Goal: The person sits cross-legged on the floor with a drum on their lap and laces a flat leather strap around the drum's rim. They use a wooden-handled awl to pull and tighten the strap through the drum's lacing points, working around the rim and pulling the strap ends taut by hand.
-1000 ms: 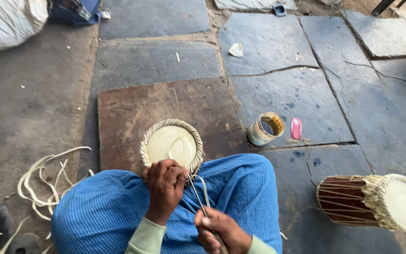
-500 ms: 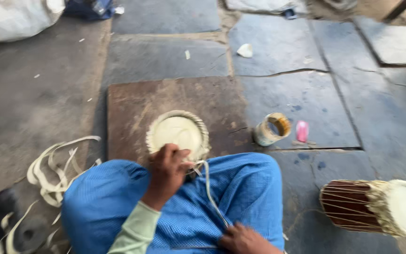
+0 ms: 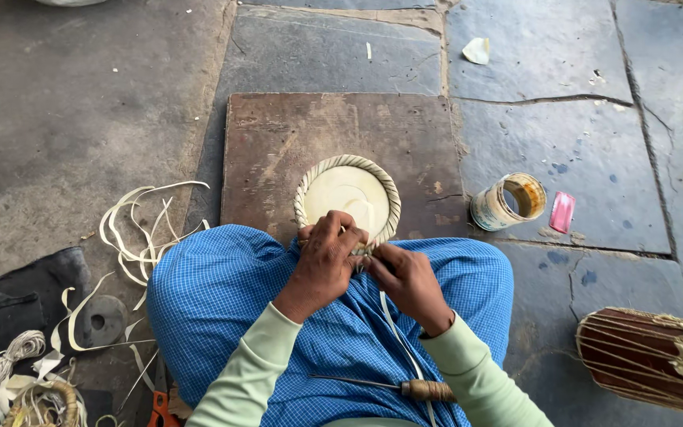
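Nearest: awl-like tool with wooden handle, lying across blue checked lap cloth, untouched.

Pale lacing strip, trailing from under the hands down over the lap. A second ago drawn out long toward the body; now gathered back at the rim, suggesting a stitch pulled through and being snugged.

Right hand, back at the near rim after pulling away low; fingers curled closed at the strip's upper end, exact pinch hidden.

Left hand, laid over the near edge of the round drumhead; fingers folded down, pressing and gripping its braided rim.

Drumhead: pale skin disc, woven edging, propped between the knees, resting on brown board.

Left side, on the floor: loose pale strips, coil of cord.

Right side: laced drum body; open tin; small pink object.

Farthest: stone floor slabs, paper scrap.
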The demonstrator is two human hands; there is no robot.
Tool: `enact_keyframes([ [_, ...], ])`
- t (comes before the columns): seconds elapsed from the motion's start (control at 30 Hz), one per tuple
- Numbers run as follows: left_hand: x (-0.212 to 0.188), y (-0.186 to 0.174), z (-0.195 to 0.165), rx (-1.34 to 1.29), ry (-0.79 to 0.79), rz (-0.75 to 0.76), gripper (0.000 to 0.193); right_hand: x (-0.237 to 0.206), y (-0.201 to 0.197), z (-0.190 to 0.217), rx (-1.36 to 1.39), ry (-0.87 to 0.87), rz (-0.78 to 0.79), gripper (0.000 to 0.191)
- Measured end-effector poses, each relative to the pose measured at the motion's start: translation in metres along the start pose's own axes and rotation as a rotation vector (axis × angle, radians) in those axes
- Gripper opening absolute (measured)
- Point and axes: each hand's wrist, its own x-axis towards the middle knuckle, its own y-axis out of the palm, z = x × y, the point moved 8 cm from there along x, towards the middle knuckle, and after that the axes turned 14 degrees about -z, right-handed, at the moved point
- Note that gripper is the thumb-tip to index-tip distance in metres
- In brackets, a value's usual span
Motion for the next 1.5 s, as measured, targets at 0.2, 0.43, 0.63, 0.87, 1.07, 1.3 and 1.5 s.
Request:
enact_keyframes([
  [0.2, -0.005, -0.005, 0.002, -0.019, -0.008, -0.034, 0.025, -0.054, -0.004, -0.003, -0.047, -0.382, 0.35, 0.017],
  [0.43, -0.003, -0.005, 0.0, -0.03, 0.026, -0.057, 0.027, -0.028, -0.051, 0.034, -0.204, -0.586, -0.102, 0.029],
  [0.63, -0.004, -0.01, -0.006, -0.016, 0.063, -0.071, 0.024, -0.008, 0.01, -0.017, 0.104, -0.156, -0.082, 0.018],
  [0.87, -0.009, -0.012, -0.007, -0.023, 0.155, -0.123, 0.011, -0.027, 0.01, -0.044, -0.052, -0.279, -0.046, 0.01],
  [1.07, -0.008, -0.016, -0.001, -0.128, 0.069, -0.226, 0.026, -0.004, -0.015, -0.017, 0.17, -0.247, -0.069, 0.021],
  [1.3, -0.003, -0.001, 0.002, 0.066, 0.067, -0.068, 0.028, 0.002, 0.002, -0.02, 0.191, -0.053, -0.074, 0.01],
  [1.5, -0.003, -0.003, -0.005, 0.007, 0.116, -0.129, 0.022, 0.001, -0.003, -0.042, -0.075, -0.339, -0.206, 0.006],
])
